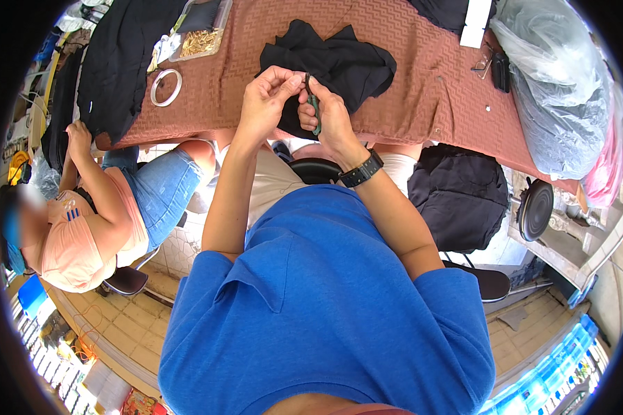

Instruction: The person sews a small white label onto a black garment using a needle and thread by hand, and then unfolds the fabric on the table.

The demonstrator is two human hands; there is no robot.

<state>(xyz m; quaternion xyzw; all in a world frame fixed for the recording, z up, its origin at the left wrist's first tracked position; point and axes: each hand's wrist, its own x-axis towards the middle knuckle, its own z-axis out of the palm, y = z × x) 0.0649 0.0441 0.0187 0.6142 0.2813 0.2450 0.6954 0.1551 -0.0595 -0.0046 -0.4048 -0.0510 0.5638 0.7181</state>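
Note:
My right hand (332, 116) is closed around a small dark green-handled tool (315, 114), probably thread snips; its tip is partly hidden by my fingers. Close beside it, my left hand (264, 102) makes a pinch, thumb against forefinger, near the tool's tip. What lies in that pinch is too small to make out. Both hands are raised at the table's near edge, in front of a crumpled black cloth (356, 66). The cloth lies on a table covered with a brown patterned tablecloth (436, 97).
Far left stand a clear plastic box (223, 34) of small gold-coloured pieces and a white ring-shaped roll (155, 88). A co-worker (76, 242) handles black fabric (114, 76) at left. Clear plastic bags (550, 83), glasses (481, 67) and a black case (500, 72) lie right.

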